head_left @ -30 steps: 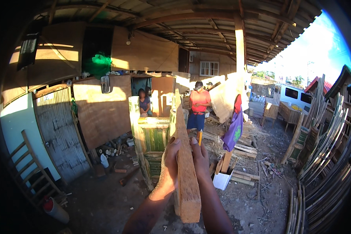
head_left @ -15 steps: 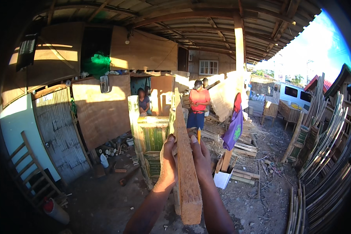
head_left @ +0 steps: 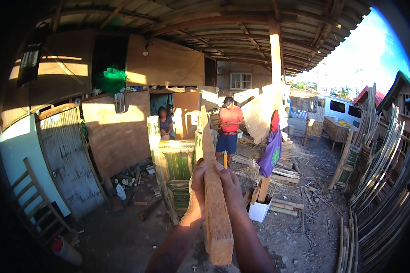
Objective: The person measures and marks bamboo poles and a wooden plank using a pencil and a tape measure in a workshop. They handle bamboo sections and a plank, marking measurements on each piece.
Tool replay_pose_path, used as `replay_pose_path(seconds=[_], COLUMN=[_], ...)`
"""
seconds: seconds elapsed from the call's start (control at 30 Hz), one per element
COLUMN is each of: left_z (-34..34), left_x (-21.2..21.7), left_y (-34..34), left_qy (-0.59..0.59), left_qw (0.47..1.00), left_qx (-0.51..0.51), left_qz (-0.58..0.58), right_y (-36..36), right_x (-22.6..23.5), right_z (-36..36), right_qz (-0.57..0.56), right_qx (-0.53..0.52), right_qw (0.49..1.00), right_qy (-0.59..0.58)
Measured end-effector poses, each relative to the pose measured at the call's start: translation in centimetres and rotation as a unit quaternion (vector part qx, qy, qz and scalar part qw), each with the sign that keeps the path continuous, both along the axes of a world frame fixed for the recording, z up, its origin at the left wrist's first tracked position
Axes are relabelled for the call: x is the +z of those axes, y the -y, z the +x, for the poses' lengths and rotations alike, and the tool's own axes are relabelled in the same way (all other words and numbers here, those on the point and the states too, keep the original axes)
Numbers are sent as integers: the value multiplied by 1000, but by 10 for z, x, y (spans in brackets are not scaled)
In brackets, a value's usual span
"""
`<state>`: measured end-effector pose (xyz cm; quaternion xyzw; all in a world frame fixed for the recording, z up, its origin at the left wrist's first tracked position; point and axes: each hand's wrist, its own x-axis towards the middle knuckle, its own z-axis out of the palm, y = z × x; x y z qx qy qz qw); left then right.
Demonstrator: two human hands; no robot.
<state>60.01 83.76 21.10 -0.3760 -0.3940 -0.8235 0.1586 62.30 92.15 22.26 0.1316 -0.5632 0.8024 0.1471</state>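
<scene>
Two bare hands are holding one long, squared, brown wooden beam (head_left: 219, 218) between them, your left hand (head_left: 197, 182) lying along its left side and your right hand (head_left: 231, 184) along its right. Both are partly closed, thumbs showing uppermost and pressing near the beam; most of your fingers are hidden behind it, so you cannot tell how far they are wrapping underneath. A slim yellow pencil (head_left: 225, 159) is sticking up by your right hand's thumb, its lower part out of sight.

The beam's long axis is running away from you, close to your line of sight: its blunt near end is facing you between your forearms, and its far end is narrowing upward and leaning slightly left. Neither hand is clearly nearer the near end; they are gripping almost level with each other.

Beyond the far end, a green-panelled bamboo frame (head_left: 178, 164) is standing to the left, while a person in a red shirt and blue shorts (head_left: 230, 120) is standing to the right. Farther right, a purple cloth (head_left: 270, 154) is hanging above an open white box (head_left: 258, 212).
</scene>
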Motion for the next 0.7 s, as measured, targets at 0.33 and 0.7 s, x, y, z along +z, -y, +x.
replay_pose_path(seconds=[0.33,0.7], left_z=[-4,1], left_x=[4,8], left_y=[0,9], left_qy=[41,95], left_qw=[997,994], left_qx=[-44,-51], left_qz=[49,-19], right_y=[4,4], right_x=[0,3], right_z=[-1,3], right_qz=[-31,-44], right_qx=[8,-2], right_qw=[999,999], right_qy=[6,15])
